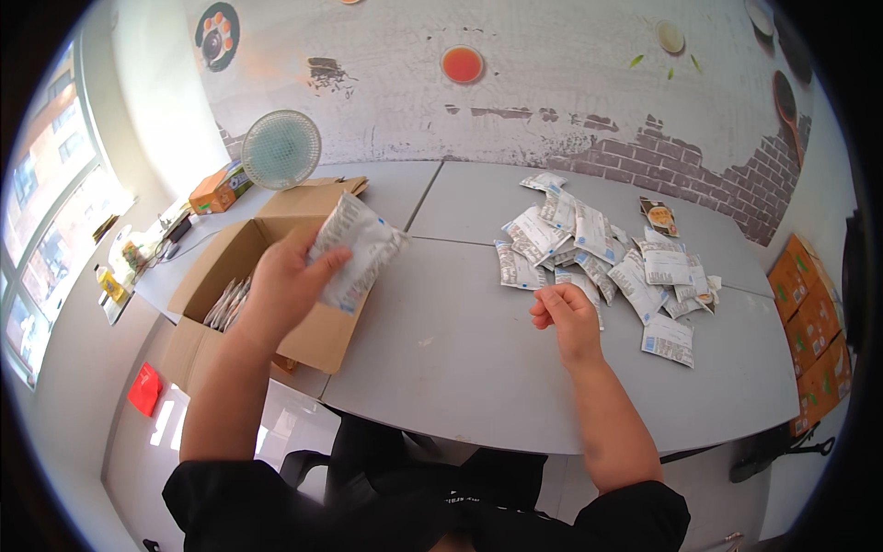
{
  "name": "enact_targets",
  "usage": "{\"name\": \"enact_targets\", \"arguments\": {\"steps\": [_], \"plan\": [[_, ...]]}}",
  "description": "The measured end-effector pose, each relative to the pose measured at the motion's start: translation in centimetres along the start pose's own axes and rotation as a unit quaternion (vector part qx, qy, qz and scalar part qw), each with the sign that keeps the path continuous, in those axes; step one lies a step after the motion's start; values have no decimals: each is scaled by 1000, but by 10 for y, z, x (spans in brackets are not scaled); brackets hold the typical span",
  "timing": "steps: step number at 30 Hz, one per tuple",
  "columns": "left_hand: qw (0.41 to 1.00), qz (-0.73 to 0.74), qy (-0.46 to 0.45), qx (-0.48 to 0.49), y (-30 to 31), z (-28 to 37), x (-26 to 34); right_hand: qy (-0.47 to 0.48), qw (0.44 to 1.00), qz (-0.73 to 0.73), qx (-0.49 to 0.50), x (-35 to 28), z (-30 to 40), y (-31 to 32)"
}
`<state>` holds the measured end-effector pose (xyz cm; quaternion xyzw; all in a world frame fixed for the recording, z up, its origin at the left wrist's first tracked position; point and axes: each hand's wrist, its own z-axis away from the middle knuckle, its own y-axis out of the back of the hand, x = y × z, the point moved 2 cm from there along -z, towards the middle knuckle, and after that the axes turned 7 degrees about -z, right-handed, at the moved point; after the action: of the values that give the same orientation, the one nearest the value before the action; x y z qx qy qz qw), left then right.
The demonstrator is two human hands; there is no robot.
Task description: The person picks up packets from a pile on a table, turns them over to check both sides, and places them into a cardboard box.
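Observation:
My left hand (286, 293) grips a white sealed packet (362, 252) printed with grey text and small blue marks, its thumb across the front. The packet is held up over the right flap of an open cardboard box (207, 259). Inside that box, several packets (224, 307) stand packed side by side, partly hidden by my left forearm. My right hand (572, 317) is curled into a loose fist at the near edge of a heap of similar packets (597, 234). No object shows in its fingers.
Grey tables (441, 359) meet at visible seams. A packet with a food picture (660, 216) lies behind the heap. A round fan (281, 150) and an orange box (215, 193) stand beyond the cardboard box. Orange cartons (814, 331) are stacked at the right. A yellow bottle (109, 283) stands left.

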<state>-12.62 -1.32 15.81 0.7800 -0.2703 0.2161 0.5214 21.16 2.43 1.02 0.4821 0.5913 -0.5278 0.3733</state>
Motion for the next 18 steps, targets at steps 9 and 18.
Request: {"name": "enact_targets", "arguments": {"steps": [9,18], "plan": [[930,-315,153,108,29,-98,-128,16,983,161,-86,20,7,-21],[931,-307,145,-135,-26,-127,-203,0,974,206,-98,30,1,-17]]}}
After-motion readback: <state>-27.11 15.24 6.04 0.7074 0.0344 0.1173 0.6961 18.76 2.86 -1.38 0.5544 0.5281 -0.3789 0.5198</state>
